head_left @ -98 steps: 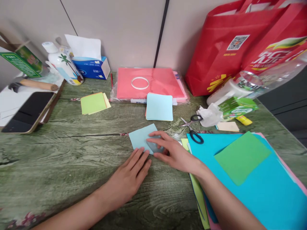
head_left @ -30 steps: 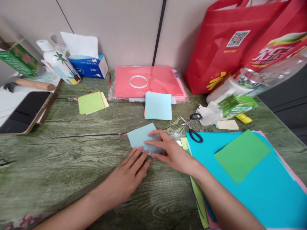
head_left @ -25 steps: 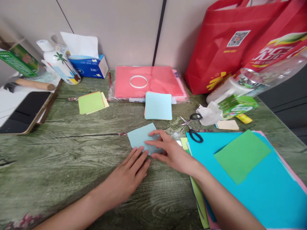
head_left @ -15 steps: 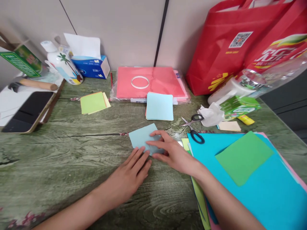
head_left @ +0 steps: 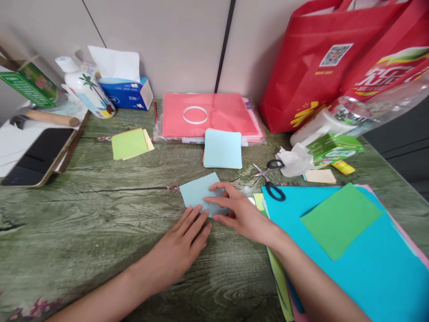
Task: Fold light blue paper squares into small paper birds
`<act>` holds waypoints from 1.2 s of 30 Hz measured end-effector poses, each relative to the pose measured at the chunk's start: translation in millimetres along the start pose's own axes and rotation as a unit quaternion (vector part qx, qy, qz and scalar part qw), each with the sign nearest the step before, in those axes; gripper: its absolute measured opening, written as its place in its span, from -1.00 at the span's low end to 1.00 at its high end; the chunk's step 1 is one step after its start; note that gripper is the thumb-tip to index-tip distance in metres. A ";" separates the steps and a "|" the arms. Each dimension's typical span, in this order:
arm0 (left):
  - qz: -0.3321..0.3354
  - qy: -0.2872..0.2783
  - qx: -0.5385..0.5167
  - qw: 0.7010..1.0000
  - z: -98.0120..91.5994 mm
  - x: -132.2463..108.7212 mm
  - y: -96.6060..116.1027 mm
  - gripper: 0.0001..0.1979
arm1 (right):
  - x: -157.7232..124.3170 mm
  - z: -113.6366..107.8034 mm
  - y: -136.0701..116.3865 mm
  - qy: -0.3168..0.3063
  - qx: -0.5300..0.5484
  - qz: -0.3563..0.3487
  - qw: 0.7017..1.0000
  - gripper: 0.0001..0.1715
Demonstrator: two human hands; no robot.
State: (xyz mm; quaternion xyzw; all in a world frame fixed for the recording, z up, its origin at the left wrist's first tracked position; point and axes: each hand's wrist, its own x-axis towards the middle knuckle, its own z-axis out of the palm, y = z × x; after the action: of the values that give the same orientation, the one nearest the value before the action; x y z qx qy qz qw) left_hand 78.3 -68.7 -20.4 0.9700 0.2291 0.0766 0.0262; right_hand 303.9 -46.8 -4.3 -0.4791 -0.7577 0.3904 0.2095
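Note:
A light blue sheet of paper [head_left: 197,190] lies tilted on the wooden table. My left hand [head_left: 182,239] rests flat, its fingertips along the lower edge of the sheet. From the right, my right hand [head_left: 239,208] reaches over the sheet with fingers spread and fingertips on it, hiding its right end. Whether that end is folded I cannot tell. Just beyond is a stack of light blue square paper [head_left: 223,150]. Scissors [head_left: 270,172] with black handles lie slightly spread to the right of the hands.
Large blue sheets [head_left: 301,281] with a green square [head_left: 342,221] on top cover the right. Yellow-green slips [head_left: 129,144] lie left. Behind are a red paper pack [head_left: 170,116] with a white ring [head_left: 195,122], a tissue box [head_left: 127,94], a phone [head_left: 38,154] and red bags [head_left: 301,67].

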 end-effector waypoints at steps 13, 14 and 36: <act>-0.034 0.042 0.058 0.997 2.6 6.6 2.1 -0.56 | 0.2 1.4 0.6 0.010 -0.012 -0.003 1.000 -0.53; -0.036 0.043 0.056 0.997 3.2 6.6 2.1 -0.56 | 0.2 1.4 0.5 0.010 -0.014 -0.005 1.000 -0.53; -0.038 0.047 0.022 0.998 5.1 6.6 1.6 -0.41 | 0.6 0.0 -2.4 0.005 -0.022 -0.008 1.000 -0.53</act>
State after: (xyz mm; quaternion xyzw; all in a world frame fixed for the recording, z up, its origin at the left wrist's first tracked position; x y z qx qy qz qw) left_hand 85.7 -67.3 -24.4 0.9563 0.2681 0.1162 -0.0028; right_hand 302.3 -46.9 -2.4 -0.4796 -0.7688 0.3695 0.2059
